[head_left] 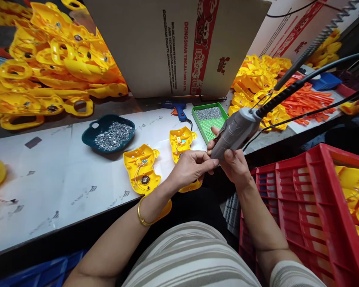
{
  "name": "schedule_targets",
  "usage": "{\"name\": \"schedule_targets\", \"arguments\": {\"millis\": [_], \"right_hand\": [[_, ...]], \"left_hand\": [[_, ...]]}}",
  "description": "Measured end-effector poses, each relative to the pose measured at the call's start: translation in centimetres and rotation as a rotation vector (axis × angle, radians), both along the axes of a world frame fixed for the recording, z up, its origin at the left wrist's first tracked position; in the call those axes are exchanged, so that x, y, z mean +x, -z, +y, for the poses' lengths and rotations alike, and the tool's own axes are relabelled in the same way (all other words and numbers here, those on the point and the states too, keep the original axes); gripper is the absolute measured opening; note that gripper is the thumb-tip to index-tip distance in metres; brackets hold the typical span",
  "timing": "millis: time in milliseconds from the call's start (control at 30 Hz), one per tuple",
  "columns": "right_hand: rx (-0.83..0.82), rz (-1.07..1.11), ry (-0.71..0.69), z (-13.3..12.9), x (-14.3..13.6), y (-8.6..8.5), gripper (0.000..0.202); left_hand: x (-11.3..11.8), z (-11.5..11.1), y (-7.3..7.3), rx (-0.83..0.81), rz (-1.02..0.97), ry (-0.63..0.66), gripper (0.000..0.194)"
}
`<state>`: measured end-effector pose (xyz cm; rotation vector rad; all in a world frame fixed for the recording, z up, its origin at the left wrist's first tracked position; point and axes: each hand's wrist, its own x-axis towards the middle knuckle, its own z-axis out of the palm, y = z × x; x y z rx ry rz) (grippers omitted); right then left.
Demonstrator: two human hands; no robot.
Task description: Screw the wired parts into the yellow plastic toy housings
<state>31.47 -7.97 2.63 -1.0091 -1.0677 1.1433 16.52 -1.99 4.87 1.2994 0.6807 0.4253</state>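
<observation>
Forearms [116, 243] converge, right hand [237, 165] closed around a grey driver [235, 131], left hand [191, 167] pinched at its lower end.

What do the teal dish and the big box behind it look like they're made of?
Teal dish: probably moulded plastic, slightly glossy, judging by its even colour and smooth, thin rim with a built-in hole.

Big box: likely cardboard with a matte printed face, given its flat panel, straight edges and shipping-style lettering.
</observation>
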Motion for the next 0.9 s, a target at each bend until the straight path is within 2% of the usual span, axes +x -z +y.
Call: {"name": "schedule_targets", "arguments": {"millis": [100, 267, 433, 500, 667, 800, 900], "right_hand": [[0.002, -0.002, 0.014, 0.0, 0.1, -0.1, 0.052], [0.004, -0.024, 0.03, -0.1, 0.0, -0.1, 0.054], [0.021, 0.07, 0.02, -0.1, -0.2, -0.4, 0.056], [0.033, 0.085, 0.036, -0.1, -0.3, -0.6, 0.055], [0.026, 0.078, 0.139, 0.1, -0.8, -1.3, 0.062], [-0.002, 0.035, 0.147, -0.2, -1.1, -1.8, 0.054], [-0.051, 0.056, 0.234, -0.6, -1.0, -2.0, 0.059]], "left_hand": [[-0.1, 0.1, 0.0, -0.008, 0.002, 0.028, 0.044], [0.2, 0.1, 0.0, 0.006, 0.007, -0.003, 0.043], [0.1, 0.0, 0.1, 0.047, 0.008, 0.037, 0.033], [-0.2, -0.3, 0.3, 0.145, 0.011, 0.001, 0.031], [-0.5, -1.1, 0.9, 0.611, -0.047, -0.34, 0.017], [-0.1, -1.9, 0.4, 0.792, -0.1, -0.347, 0.017], [-1.2, -1.4, 0.6, 0.934, -0.109, -0.372, 0.022]]}}
